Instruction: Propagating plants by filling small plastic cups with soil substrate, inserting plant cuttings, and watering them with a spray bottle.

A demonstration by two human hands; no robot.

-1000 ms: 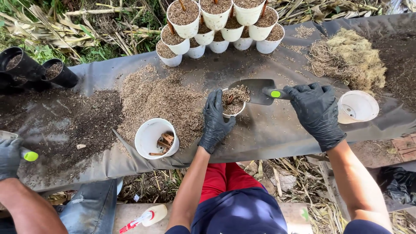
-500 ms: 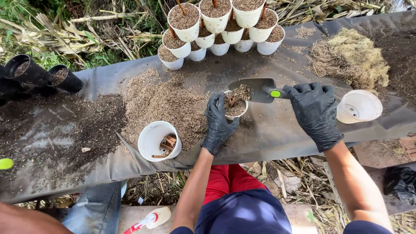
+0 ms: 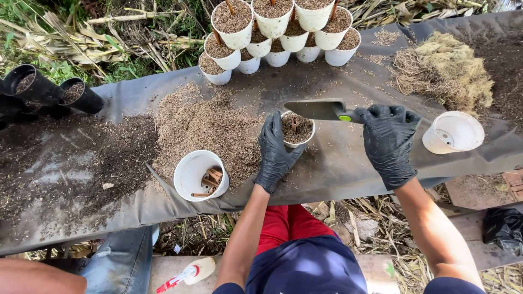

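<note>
Head view: a filled cup (image 3: 297, 129) is gripped by the left hand (image 3: 276, 151); a trowel (image 3: 321, 109) is clenched above it in the right hand (image 3: 388, 141).

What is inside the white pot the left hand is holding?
The white pot holds brown husk mix with a short stick upright in it; the left hand grips its side. Anything beneath the mix is hidden.

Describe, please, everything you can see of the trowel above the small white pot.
The trowel has a dark, flat-looking metal blade, now empty, and a handle with a bright green spot near the grip. It lies roughly level, blade pointing left over the pot's far rim. The black-gloved right hand wraps its handle.
</note>
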